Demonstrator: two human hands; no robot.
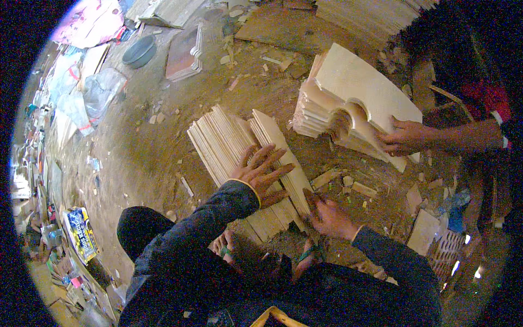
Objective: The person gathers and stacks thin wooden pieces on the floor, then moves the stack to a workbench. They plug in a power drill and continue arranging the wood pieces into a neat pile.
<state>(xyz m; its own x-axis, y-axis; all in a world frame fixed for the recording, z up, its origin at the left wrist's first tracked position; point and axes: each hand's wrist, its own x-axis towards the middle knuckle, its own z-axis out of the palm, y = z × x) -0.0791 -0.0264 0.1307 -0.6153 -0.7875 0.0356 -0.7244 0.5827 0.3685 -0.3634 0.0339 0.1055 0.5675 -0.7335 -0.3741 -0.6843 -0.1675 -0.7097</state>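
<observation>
Pale, thin wooden slats (245, 158) stacked edge-up under both hands

slat stack (239, 147): pale tan wood, fine parallel edge lines | curved boards (348, 92) under a co-worker's hand: cream faces | sleeves by both grips: dark navy, yellow cuff edge | floor (141, 147): brown sawdust | bowl (139, 52) far left: grey-blue

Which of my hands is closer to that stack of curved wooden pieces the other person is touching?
Right. Your right hand lies below the curved stack; your left hand rests farther left, on the stack of flat slats.
</observation>
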